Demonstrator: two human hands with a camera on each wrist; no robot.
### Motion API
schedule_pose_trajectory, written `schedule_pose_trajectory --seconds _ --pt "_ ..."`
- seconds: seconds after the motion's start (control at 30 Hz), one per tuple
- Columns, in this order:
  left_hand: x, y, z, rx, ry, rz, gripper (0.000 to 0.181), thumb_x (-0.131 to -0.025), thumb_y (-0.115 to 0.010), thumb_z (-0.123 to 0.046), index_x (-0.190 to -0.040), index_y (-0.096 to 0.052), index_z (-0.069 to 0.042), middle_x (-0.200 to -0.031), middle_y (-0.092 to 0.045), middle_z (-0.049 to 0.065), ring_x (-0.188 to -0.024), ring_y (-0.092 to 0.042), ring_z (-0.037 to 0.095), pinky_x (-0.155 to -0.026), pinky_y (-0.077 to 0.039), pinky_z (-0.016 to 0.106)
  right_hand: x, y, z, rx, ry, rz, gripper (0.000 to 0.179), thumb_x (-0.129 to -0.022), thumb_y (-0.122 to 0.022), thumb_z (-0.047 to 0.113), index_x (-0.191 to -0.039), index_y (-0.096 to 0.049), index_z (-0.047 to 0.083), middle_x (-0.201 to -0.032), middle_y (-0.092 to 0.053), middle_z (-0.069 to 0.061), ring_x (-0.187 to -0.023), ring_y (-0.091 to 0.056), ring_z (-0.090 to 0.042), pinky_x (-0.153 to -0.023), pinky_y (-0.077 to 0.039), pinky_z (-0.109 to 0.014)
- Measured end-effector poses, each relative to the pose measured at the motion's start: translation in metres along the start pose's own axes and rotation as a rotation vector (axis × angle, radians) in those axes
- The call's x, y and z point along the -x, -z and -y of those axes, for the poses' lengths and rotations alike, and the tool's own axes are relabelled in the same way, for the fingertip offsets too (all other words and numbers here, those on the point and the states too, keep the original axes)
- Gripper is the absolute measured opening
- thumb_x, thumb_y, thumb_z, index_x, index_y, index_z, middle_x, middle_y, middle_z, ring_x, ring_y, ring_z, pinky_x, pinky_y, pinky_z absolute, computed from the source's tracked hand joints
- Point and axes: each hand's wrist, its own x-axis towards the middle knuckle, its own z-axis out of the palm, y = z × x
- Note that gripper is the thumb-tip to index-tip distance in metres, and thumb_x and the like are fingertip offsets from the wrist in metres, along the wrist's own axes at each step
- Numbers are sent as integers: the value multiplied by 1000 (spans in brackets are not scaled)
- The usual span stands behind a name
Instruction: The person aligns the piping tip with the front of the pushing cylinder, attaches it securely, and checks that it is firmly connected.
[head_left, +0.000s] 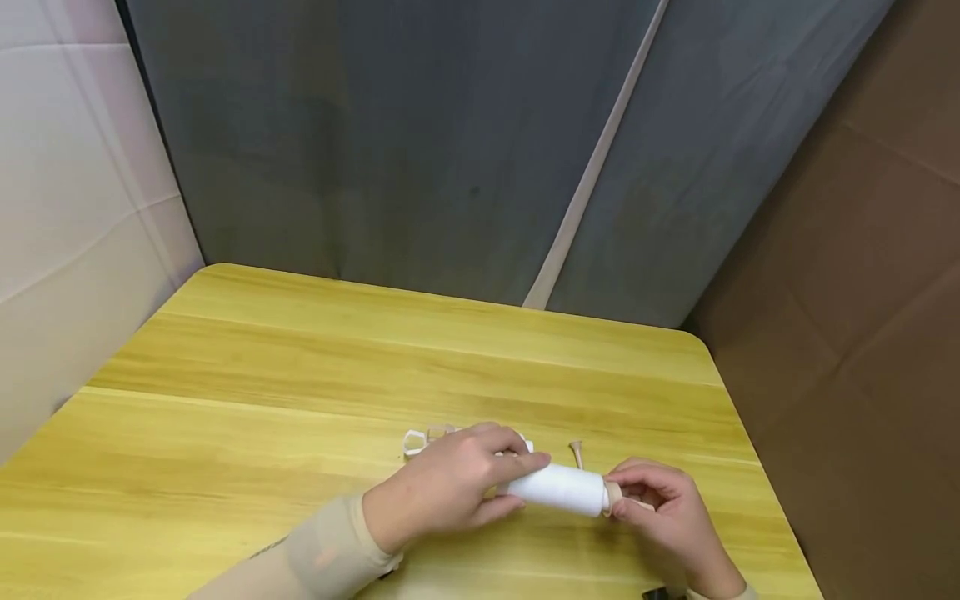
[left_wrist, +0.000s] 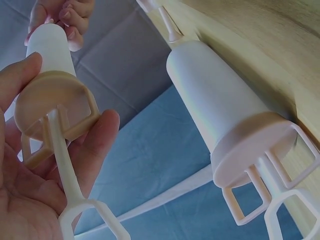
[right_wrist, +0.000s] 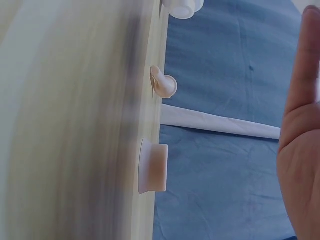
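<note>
Left hand (head_left: pixel 459 479) is wrapped round a white tube (head_left: pixel 562 489); at its three o'clock, a beige cap (head_left: pixel 613 493) is pinched by the right hand (head_left: pixel 670 506). The cap could be jammed crooked by a tilted push. Outward are counted: one more tube (left_wrist: pixel 212 92) at ten, one spout (head_left: pixel 577 453) at one, one loose ring (right_wrist: pixel 154 168).

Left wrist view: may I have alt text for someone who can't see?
A left hand holds a white cylinder near its beige, two-handled end, with a right hand at the far end. A matching cylinder lies on a wood-grain table.
</note>
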Motion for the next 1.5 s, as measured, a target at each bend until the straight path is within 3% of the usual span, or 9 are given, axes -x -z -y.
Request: schedule_pose_trajectory --seconds 0.23,0.37,0.47,0.63,0.93,1.2,1.5 --pt "1 0 -1 -4 -5 -11 47 -88 -89 -26 -131 -76 -14 -113 -73 0 -100 -68 14 -86 -58 27 0 -1 0 -14 15 0 31 -90 -73 -19 -117 -75 -5 -115 -74 -11 -97 -73 -15 -76 -63 -30" --pt "2 0 -3 -7 2 5 47 -89 -89 -28 -132 -76 -15 -114 -73 0 -101 -68 14 -86 -58 27 0 -4 -1 -101 31 -16 41 -88 -71 -23 -127 -65 -13 -119 -73 -12 -97 -75 -17 -75 -63 -30" --pt "2 0 -5 -9 2 19 48 -89 -88 -29 -133 -76 -15 -115 -73 1 -103 -68 15 -88 -58 28 0 -5 -3 -138 77 -28 41 -84 -72 -26 -123 -63 -17 -116 -72 -15 -98 -74 -18 -76 -62 -29" --pt "3 0 -6 -10 3 28 48 -89 -89 -30 -133 -76 -14 -116 -73 1 -103 -69 15 -89 -58 29 1 -6 -8 -103 139 -26 29 -81 -77 -24 -107 -71 -11 -112 -71 -16 -103 -70 -20 -81 -62 -28" --pt "4 1 -5 22 26 27 49 -88 -90 -30 -133 -76 -15 -116 -73 2 -103 -70 15 -88 -58 29 2 -4 1 -103 81 55 56 -67 -69 -39 -115 -71 -10 -123 -68 -20 -108 -72 -23 -85 -62 -34" --pt "5 2 -4 12 23 24 49 -89 -89 -30 -133 -76 -14 -115 -73 1 -102 -69 15 -87 -58 29 4 -2 2 -55 36 40 56 -72 -70 -37 -120 -71 -9 -122 -70 -17 -108 -73 -21 -84 -62 -38" --pt "6 2 -5 9 18 26 49 -89 -89 -30 -133 -76 -16 -115 -72 0 -101 -68 14 -86 -58 28 5 -1 2 -4 50 46 51 -75 -71 -35 -120 -73 -11 -121 -75 -12 -110 -73 -18 -84 -62 -37"
